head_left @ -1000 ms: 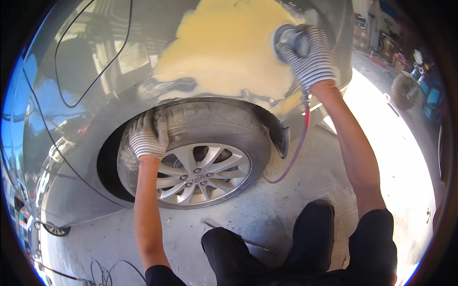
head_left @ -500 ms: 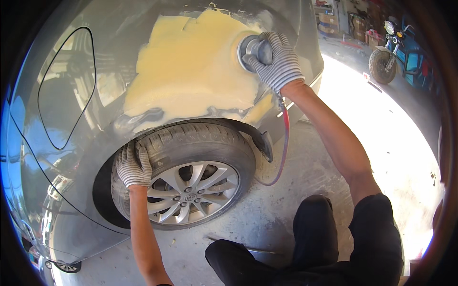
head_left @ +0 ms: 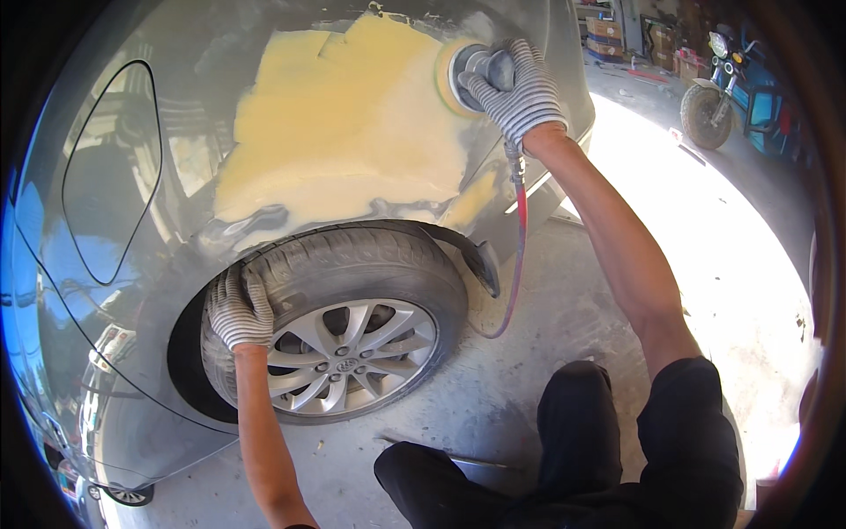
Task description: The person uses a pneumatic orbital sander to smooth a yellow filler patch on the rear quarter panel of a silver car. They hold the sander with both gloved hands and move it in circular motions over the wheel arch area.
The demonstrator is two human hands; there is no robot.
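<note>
My gloved right hand point(head_left: 522, 93) grips a round sander point(head_left: 471, 78), its pad against the upper right part of a yellow filler patch point(head_left: 335, 123) on a grey car's rear panel point(head_left: 123, 212). A red hose point(head_left: 520, 229) hangs from the sander. Below the patch is the wheel, with tyre point(head_left: 379, 264) and silver rim point(head_left: 313, 335). My gloved left hand point(head_left: 240, 307) rests on the tyre's upper left tread, thumb apart, fingertips partly in the wheel arch's shadow.
My dark-trousered knees point(head_left: 577, 423) are low in view over the concrete floor point(head_left: 493, 397), where a thin metal rod point(head_left: 471, 460) lies. A blue three-wheeler or scooter point(head_left: 762, 110) and stacked boxes point(head_left: 604, 35) stand at the back right. A fuel flap point(head_left: 110, 167) is at left.
The view has shifted, so the car sits further left and lower than a second ago. The sander has moved slightly right and up on the panel in the last half second.
</note>
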